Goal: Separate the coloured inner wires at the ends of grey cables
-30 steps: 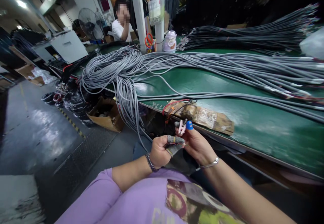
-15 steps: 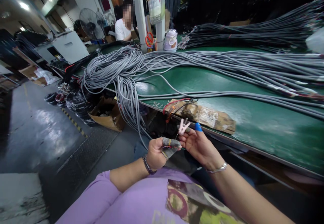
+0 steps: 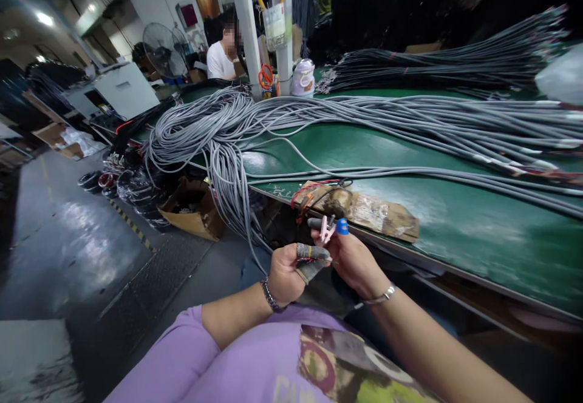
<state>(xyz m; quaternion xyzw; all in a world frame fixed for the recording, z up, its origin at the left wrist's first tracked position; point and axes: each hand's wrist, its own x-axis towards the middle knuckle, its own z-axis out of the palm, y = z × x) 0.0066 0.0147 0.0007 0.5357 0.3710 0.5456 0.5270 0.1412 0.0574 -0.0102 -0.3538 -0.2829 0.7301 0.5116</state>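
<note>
My left hand [image 3: 288, 272], with grey finger sleeves on its finger and thumb, is closed on the end of a grey cable, where thin coloured wires show between the fingertips. Right beside it, my right hand [image 3: 357, 262] wears a blue thumb cover and a dark finger cover. A small pale pink spring clip [image 3: 327, 231] stands between its thumb and fingers. The fingertips of both hands almost meet, and what lies between them is too small to make out. Just behind, a wooden board [image 3: 398, 223] with a red and a black lead lies at the bench edge.
A thick bundle of grey cables [image 3: 191, 127] lies along the green bench [image 3: 460, 209] and hangs over its front edge. Black cables [image 3: 423, 66] lie farther back. A cardboard box [image 3: 194, 215] stands on the floor at the left. Another person [image 3: 221, 57] sits beyond the posts.
My right hand has moved slightly left and its thumb has come in against the pink clip. My left hand has shifted a little to the right, still holding the cable end.
</note>
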